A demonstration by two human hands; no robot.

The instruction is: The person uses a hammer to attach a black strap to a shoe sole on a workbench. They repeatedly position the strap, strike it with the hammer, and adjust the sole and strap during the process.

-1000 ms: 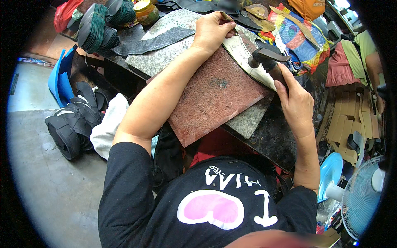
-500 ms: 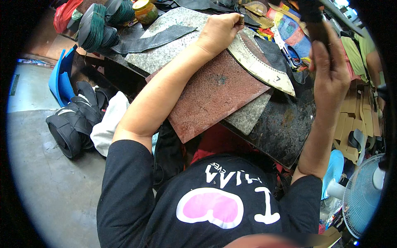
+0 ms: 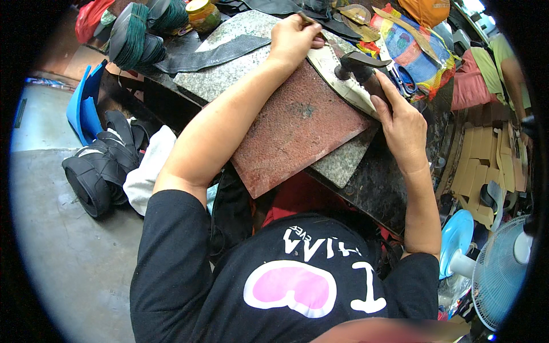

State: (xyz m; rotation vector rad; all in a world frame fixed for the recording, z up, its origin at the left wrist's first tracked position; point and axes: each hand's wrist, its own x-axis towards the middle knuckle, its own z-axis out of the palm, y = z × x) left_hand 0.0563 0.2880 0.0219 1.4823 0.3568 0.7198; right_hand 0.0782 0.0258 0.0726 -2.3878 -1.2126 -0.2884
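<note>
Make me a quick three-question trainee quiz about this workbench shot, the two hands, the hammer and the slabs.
1. True or false: the right hand holds a hammer whose head rests on the pale sole-shaped piece.
2. What does the left hand press on?
A. the blue fan
B. the far end of the pale piece
C. the jar
3. Fill in: the reddish slab lies on top of a grey speckled ___ slab.

Key: 1 true; 2 B; 3 stone.

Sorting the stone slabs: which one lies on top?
The reddish-brown slab lies on top, under the left forearm; the speckled grey slabs sit beneath it.
</note>
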